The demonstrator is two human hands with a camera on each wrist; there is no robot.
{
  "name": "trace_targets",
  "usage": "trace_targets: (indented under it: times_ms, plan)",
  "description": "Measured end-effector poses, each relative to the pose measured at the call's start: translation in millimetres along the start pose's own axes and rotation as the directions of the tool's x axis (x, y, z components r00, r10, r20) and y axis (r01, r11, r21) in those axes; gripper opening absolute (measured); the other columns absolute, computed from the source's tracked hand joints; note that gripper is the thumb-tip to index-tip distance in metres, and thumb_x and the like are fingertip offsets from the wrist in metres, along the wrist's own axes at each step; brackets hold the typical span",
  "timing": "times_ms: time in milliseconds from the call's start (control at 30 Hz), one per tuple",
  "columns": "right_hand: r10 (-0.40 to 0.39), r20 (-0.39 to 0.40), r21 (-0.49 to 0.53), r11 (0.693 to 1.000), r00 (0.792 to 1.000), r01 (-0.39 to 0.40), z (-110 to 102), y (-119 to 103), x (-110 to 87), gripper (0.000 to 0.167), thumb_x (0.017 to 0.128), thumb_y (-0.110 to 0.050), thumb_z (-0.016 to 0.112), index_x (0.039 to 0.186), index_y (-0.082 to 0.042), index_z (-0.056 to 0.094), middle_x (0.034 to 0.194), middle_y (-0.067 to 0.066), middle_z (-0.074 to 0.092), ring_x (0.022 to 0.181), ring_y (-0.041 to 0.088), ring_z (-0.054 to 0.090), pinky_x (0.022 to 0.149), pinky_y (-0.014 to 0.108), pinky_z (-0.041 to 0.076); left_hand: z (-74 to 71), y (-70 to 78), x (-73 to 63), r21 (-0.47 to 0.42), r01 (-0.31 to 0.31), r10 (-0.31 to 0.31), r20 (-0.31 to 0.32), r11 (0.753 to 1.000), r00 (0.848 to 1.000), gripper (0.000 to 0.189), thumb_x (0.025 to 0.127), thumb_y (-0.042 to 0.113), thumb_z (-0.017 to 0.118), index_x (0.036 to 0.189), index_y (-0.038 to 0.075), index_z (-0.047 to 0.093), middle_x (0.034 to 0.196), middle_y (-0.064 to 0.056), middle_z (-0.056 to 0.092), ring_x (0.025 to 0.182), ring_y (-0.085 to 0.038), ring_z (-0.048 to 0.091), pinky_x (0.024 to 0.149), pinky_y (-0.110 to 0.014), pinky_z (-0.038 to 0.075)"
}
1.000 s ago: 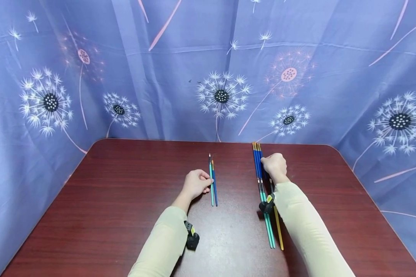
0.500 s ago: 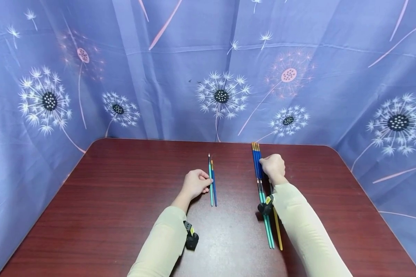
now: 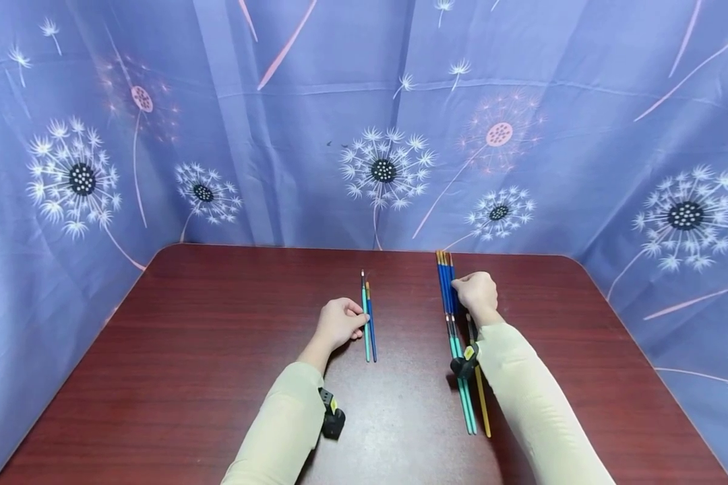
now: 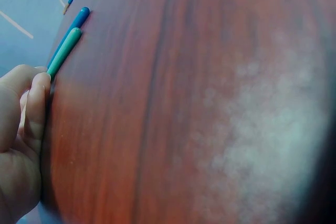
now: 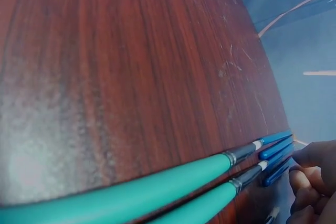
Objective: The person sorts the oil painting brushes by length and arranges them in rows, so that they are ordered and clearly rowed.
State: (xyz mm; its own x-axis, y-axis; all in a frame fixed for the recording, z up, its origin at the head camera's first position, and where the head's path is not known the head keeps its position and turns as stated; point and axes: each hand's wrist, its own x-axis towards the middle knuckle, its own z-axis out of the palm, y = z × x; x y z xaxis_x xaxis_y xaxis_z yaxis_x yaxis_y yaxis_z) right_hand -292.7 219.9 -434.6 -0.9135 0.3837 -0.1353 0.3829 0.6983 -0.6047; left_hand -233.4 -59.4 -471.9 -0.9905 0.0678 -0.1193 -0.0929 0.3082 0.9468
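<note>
My left hand (image 3: 340,321) pinches a teal paintbrush (image 3: 366,345) at mid-handle, near the table's middle. Close along its right side lies a blue paintbrush (image 3: 373,342); the rounded handle ends of both show in the left wrist view. Farther right and back, my right hand (image 3: 478,292) has its thumb and curled fingers on the rightmost of several blue paintbrushes (image 3: 444,286), lying side by side with bristles toward the back edge. The right wrist view shows the thumb at a blue handle (image 5: 276,174), the palm side partly cut off by the frame.
Two teal paintbrushes (image 3: 464,401) lie in front of the blue row, tips meeting its handle ends. Beside them is a yellow paintbrush (image 3: 482,407), partly under the right forearm. A dandelion-print curtain (image 3: 303,155) hangs behind the dark red wooden table (image 3: 218,350).
The view has shifted slightly. The rightmost blue paintbrush at my right hand now stands a little apart from the others at its tip. My left hand keeps its place on the teal paintbrush.
</note>
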Motion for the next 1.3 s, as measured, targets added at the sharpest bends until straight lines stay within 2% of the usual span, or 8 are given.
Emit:
trace_targets:
  times_ms: [100,333,600,933,1300]
  plan:
    - [-0.004,0.009,-0.004,1.0,1.0,0.004,0.0,0.1,-1.3,0.028,0.088,-0.034,0.061,0.101,-0.013,0.074,0.106,0.014,0.07,0.093,0.031,0.066,0.069,0.042,0.054,-0.7,-0.2,-0.1,-0.011,0.0,0.0,0.0,1.0,1.0,0.011,0.083,0.005,0.069,0.086,-0.001,0.061,0.065,-0.004,0.06,0.043,-0.007,0.056,0.046,-0.023,0.054]
    - [-0.015,0.016,-0.001,1.0,1.0,0.015,0.5,-1.5,-3.2,0.026,0.089,-0.031,0.06,0.1,-0.012,0.074,0.1,0.013,0.072,0.083,0.028,0.067,0.059,0.035,0.052,1.0,-0.5,-0.2,0.003,0.002,-0.002,-0.004,1.0,1.0,0.011,0.082,0.006,0.069,0.086,-0.001,0.061,0.065,-0.003,0.062,0.043,-0.007,0.056,0.045,-0.023,0.053]
    - [-0.009,0.035,0.019,1.0,0.999,0.009,1.8,-2.6,-1.3,0.027,0.09,-0.026,0.054,0.102,-0.01,0.072,0.096,0.016,0.071,0.062,0.023,0.065,0.042,0.034,0.052,2.2,-1.5,0.9,-0.006,-0.006,0.006,-0.007,1.0,1.0,0.011,0.082,0.005,0.069,0.086,-0.001,0.061,0.064,-0.003,0.061,0.042,-0.006,0.055,0.044,-0.023,0.053]
    - [-0.04,0.023,0.016,0.999,0.999,0.04,3.2,-1.1,-0.9,0.028,0.09,-0.024,0.05,0.1,-0.011,0.072,0.095,0.014,0.071,0.066,0.023,0.065,0.044,0.032,0.049,1.6,0.2,-0.6,-0.007,0.004,-0.004,-0.007,1.0,1.0,0.011,0.083,0.005,0.068,0.086,-0.002,0.061,0.064,-0.004,0.062,0.042,-0.006,0.055,0.045,-0.023,0.053]
    - [-0.048,0.001,0.027,0.998,0.999,0.048,0.6,0.2,-0.9,0.034,0.089,-0.036,0.053,0.106,-0.013,0.071,0.103,0.013,0.071,0.086,0.028,0.066,0.061,0.034,0.051,0.6,-1.0,-0.2,-0.015,-0.001,0.001,-0.006,1.0,1.0,0.011,0.082,0.005,0.069,0.086,-0.002,0.061,0.064,-0.003,0.062,0.042,-0.006,0.055,0.045,-0.023,0.054]
